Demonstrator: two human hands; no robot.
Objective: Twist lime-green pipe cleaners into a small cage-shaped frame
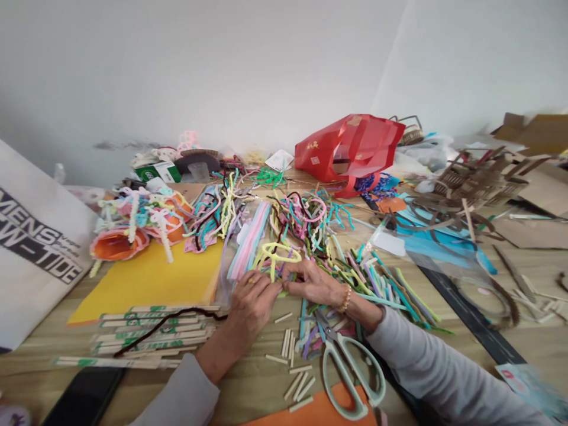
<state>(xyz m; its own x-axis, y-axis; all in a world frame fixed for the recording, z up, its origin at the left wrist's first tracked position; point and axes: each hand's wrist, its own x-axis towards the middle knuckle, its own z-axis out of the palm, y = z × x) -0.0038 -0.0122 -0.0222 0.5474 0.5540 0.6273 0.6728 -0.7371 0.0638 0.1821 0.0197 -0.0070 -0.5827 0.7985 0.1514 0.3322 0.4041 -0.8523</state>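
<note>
Both hands meet at the middle of the table, over a yellow pipe cleaner [280, 253] bent into a loop with a stem. Its lower end runs down between the fingertips. My left hand [254, 299] is closed, thumb and forefinger pinched at that lower end; a ring shows on one finger. From the other side my right hand [314, 284] pinches at the same spot, fingers curled. The exact grip is partly hidden by the fingers. Just behind lies a bundle of pink, white and blue pipe cleaners [252, 242]. Pale-handled scissors [350, 367] rest below my right wrist.
Wrapped chopsticks [151, 337] and a phone [86, 396] lie at left, near yellow sheets [151, 281]. Short cut sticks [288, 343] are scattered in front. A red bag [323, 151] stands behind, brown woven pieces [474, 183] at right, and a white bag [39, 248] at far left.
</note>
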